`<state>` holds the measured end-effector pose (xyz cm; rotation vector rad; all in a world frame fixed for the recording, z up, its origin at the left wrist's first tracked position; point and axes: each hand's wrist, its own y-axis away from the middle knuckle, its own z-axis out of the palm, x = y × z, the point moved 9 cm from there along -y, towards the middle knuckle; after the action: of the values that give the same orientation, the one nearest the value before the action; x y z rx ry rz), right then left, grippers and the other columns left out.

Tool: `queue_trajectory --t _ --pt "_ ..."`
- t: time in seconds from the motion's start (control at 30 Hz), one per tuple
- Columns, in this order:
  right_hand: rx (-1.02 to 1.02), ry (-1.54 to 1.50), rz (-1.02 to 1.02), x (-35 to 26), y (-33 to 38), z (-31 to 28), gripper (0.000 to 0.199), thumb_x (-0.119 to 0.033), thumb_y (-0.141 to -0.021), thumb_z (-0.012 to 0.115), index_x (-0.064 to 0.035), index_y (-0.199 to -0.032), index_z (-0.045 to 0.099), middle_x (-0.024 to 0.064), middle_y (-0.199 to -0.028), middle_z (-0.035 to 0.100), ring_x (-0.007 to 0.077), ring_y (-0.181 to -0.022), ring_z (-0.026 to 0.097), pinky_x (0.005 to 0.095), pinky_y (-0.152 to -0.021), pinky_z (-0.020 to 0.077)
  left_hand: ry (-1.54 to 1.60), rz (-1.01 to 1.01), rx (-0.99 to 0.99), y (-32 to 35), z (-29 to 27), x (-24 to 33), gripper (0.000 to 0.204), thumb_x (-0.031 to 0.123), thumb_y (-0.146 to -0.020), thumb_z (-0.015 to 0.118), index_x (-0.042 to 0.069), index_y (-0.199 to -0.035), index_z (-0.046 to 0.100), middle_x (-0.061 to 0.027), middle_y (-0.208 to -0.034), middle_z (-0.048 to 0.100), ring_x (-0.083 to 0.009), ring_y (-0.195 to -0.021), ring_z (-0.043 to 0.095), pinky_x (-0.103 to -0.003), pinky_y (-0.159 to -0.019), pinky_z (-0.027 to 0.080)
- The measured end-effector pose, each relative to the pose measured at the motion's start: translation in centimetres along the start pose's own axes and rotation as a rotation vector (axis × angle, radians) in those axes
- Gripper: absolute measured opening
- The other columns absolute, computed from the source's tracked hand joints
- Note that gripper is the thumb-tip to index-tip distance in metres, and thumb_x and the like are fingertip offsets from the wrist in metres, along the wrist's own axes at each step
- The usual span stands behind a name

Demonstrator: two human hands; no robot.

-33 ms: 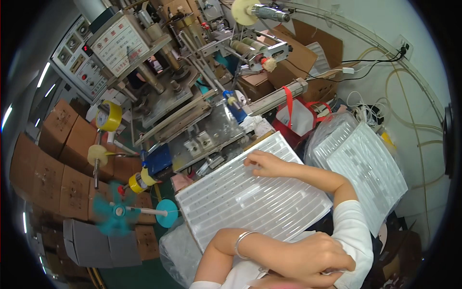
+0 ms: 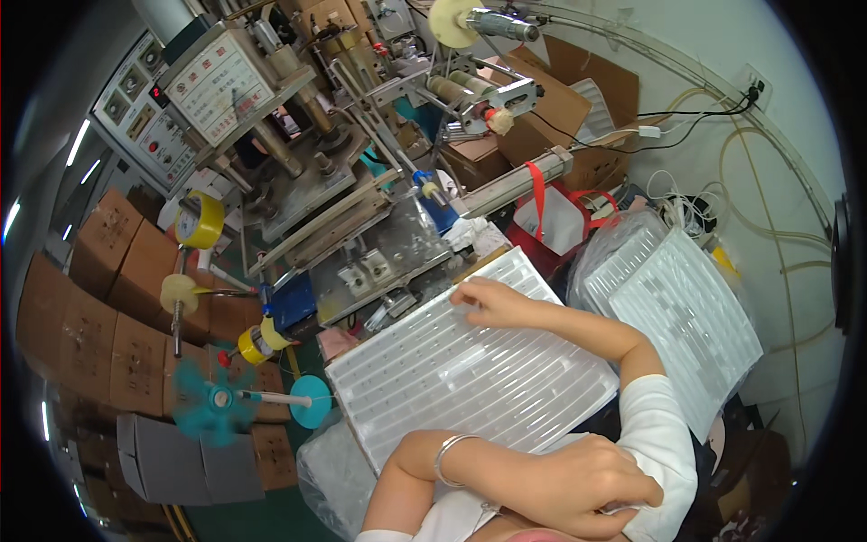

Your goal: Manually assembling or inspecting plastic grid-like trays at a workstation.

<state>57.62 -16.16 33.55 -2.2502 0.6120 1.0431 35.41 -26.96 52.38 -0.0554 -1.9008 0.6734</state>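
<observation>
Barely shifted toward nine o'clock, with half-curled right hand (image 2: 490,304) at one o'clock over white tray (image 2: 492,384) and loosely curled left hand (image 2: 596,486), holds unclear, perhaps tipping it by uneven pressure.

- Brown board (image 2: 481,264), mostly hidden, below right hand (image 2: 492,303): white tray (image 2: 506,397) on it.
- Metal bed (image 2: 406,239), ahead-left of right hand: small metal blocks (image 2: 376,265) on it.
- Green floor (image 2: 257,515), well left of left hand (image 2: 587,488): contacts unclear.

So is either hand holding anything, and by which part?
I can't tell for sure: the right hand is curled over the white tray, any grip hidden; the left hand is at the right sleeve, perhaps clutching it.
</observation>
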Motion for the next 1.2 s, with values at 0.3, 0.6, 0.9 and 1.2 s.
queue_trajectory --t 0.3,0.6,0.9,1.2 --pt "0.126 -0.295 0.13 1.0 -3.9 -1.7 0.022 -0.014 -0.084 0.06 -0.0024 -0.103 0.059 0.0049 -0.1 0.062 0.0106 -0.085 0.056 0.0249 -0.074 0.0452 -0.247 -0.123 0.361 5.9 -8.2 -2.4 0.009 0.004 -0.075 0.065 0.0 -0.081 0.059 -0.0101 -0.075 0.06 -0.0255 -0.066 0.058 -0.034 -0.06 0.048" --pt "0.222 -0.171 0.055 -1.7 -4.6 -5.3 0.031 -0.007 -0.084 0.061 -0.0005 -0.114 0.058 0.0063 -0.113 0.061 0.0105 -0.087 0.059 0.0237 -0.078 0.0476 -1.607 -0.753 1.289 23.7 -25.8 -2.8 0.029 0.026 -0.082 0.063 0.014 -0.109 0.063 -0.0122 -0.093 0.061 -0.0304 -0.075 0.063 -0.038 -0.063 0.05" --pt "0.5 0.349 -0.249 -9.0 -11.6 -3.4 0.023 -0.015 -0.078 0.066 -0.0072 -0.099 0.062 0.0113 -0.087 0.064 0.0283 -0.078 0.064 0.0349 -0.063 0.0519 -1.627 -0.751 1.093 23.1 -30.0 -4.6 0.025 0.031 -0.079 0.065 0.012 -0.095 0.066 -0.0093 -0.084 0.061 -0.0276 -0.072 0.063 -0.036 -0.06 0.05" --pt "0.472 0.53 -0.099 -5.4 -14.7 -2.4 0.034 -0.025 -0.084 0.06 -0.0093 -0.114 0.056 0.0137 -0.103 0.06 0.0339 -0.092 0.059 0.0397 -0.076 0.0478 -1.152 -0.739 1.282 27.8 -20.0 -5.1 0.026 0.019 -0.078 0.068 0.009 -0.102 0.066 -0.0073 -0.089 0.062 -0.0251 -0.073 0.062 -0.032 -0.064 0.049"
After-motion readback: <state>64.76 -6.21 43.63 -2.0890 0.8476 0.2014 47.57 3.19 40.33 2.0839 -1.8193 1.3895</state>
